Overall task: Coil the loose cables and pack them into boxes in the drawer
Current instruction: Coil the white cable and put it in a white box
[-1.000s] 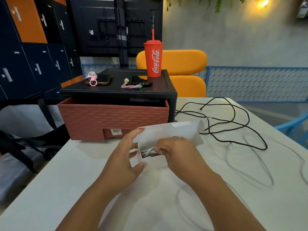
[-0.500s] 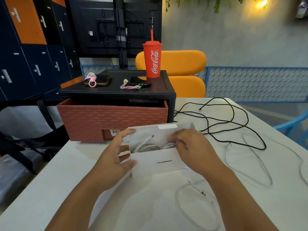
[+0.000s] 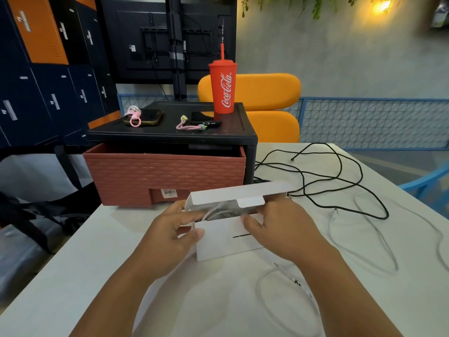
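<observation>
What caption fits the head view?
Left hand and right hand hold a white box, cable coiled inside, lid ajar.

left hand (image 3: 170, 229): bare; fingers slim; left thumbnail (image 3: 199, 233) short, rounded, unpainted, pale at tip.
right hand (image 3: 279, 229): bare; back smooth; right thumbnail (image 3: 243, 217) short, unpainted.
left forearm (image 3: 116, 295): bare, wrist to lower frame edge, slender.
right forearm (image 3: 340, 288): bare, same extent; wrist uncovered, plain.

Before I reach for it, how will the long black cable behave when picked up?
Probably floppy: the black cable sprawls in loose crossing loops. Likely light, being thin. It may tangle or drag, since its loops overlap and one strand runs toward the white box.
</observation>
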A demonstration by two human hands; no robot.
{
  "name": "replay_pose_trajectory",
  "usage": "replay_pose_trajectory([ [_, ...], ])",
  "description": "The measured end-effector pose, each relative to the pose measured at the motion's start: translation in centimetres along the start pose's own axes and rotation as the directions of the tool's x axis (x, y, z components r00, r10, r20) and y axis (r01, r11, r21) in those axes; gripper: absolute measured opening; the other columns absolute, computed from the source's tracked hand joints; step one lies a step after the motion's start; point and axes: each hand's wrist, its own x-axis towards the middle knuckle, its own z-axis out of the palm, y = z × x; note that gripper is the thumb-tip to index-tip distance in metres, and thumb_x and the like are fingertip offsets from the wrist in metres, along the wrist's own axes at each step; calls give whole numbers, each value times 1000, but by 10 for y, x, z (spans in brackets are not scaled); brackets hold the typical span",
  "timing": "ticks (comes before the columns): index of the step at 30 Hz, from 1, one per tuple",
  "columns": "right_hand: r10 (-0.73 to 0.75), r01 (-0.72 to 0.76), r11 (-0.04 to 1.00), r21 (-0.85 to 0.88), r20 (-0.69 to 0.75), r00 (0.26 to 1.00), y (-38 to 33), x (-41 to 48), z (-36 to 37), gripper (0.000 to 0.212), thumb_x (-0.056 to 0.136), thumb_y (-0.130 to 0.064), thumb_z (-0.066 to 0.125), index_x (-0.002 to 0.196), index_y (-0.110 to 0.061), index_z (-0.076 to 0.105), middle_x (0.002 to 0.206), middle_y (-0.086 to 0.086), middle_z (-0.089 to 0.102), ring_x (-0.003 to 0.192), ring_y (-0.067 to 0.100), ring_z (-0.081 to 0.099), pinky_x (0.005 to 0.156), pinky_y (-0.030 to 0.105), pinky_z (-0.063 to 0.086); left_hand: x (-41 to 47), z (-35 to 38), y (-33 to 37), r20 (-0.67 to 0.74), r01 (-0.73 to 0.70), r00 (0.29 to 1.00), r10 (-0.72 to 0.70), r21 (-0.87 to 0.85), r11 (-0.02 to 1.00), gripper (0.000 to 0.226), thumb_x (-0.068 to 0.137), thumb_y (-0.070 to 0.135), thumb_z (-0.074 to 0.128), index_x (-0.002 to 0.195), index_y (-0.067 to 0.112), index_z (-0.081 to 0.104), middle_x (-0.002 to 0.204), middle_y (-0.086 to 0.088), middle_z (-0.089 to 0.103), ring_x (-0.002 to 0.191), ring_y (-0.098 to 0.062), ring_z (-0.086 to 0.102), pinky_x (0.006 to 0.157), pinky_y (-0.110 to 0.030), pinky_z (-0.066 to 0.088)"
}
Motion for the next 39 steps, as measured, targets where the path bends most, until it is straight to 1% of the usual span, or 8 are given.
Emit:
replay_pose_trajectory([
  [12,62,-69,991,-113,-66,996,4,1,-9,50,82,-47,40,116,-17,60,123,-3,57,109,19,47,96,30,38,1,0,-7,-30,-29,999,28,-20,999,61,87,0,59,107,58,59,121,33,54,117,6,50,93,-14,45],
  [16,56,-60,981,-186,-28,998,3,0,-12,46,72,-50,28,84,-14,55,87,-3,54,100,20,47,86,31,36,1,-1,-7,-12,-25,1000,24,-9,1000,56,89,-3,54,106,49,64,124,33,51,118,13,45,92,-6,41],
  [19,45,-43,985,-166,12,999,4,-1,-12,46,76,-50,31,90,-17,61,86,0,56,98,20,47,87,31,37,2,-1,-6,10,-23,1000,23,19,1000,48,90,-4,52,106,41,64,128,26,46,116,18,40,90,0,37],
  [22,71,-71,997,-12,-22,997,7,-1,-14,31,85,-37,48,106,-22,63,85,-1,58,99,19,50,80,28,39,2,-3,-4,25,7,1000,-7,18,1000,45,92,-1,50,103,40,63,126,25,44,113,20,40,84,3,36],
  [27,318,-217,890,401,-205,926,14,5,-17,8,83,-20,55,85,-16,62,87,-1,65,82,18,58,64,27,41,3,-9,-5,17,108,994,-108,-35,994,38,95,2,45,99,35,64,119,15,49,114,3,46,94,-10,36],
  [29,373,-262,802,536,-107,922,17,8,-14,16,82,-19,59,98,-21,58,99,-2,60,89,16,56,67,26,38,2,-12,-9,17,171,985,-171,-67,983,36,97,4,42,98,31,67,116,5,53,112,-8,52,99,-25,40],
  [33,194,-346,642,685,292,937,18,4,1,39,84,-17,62,118,-31,51,112,-9,60,97,9,58,81,24,49,2,-14,-11,54,275,961,-270,-135,952,34,99,6,37,98,18,68,108,-5,65,100,-19,62,82,-23,47],
  [39,207,-429,629,648,393,896,16,3,13,35,88,-23,61,120,-28,47,97,-14,54,80,7,55,64,20,43,7,-8,-19,-112,333,933,-342,-90,939,33,100,10,35,94,22,65,99,-5,68,94,-24,62,80,-33,47],
])
